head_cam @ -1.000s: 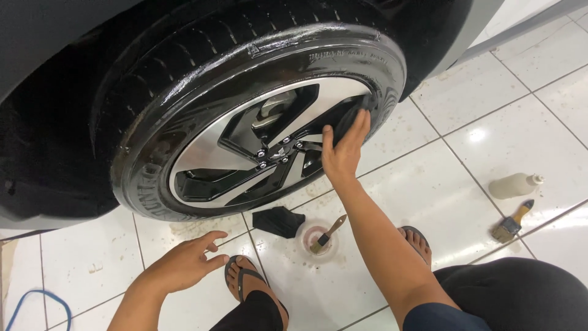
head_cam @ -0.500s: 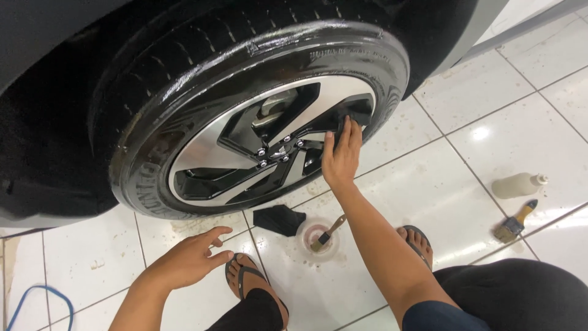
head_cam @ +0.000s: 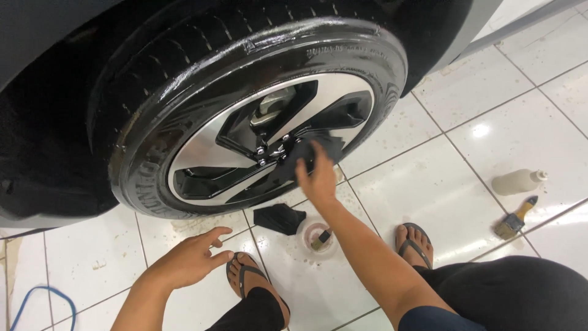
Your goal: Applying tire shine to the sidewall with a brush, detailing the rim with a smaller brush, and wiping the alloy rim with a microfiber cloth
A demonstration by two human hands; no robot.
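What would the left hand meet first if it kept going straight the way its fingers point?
Probably the left sandalled foot, just past the left hand and its fingertips. The hand may hover above the tiled floor, so height is unclear.

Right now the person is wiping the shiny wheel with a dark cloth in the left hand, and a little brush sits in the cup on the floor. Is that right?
Not quite. The dark cloth is under the right hand, not the left. The head view shows the left hand empty, hovering low over the floor tiles. The rest holds: the cloth is against the wheel, and a small brush sits in the cup.
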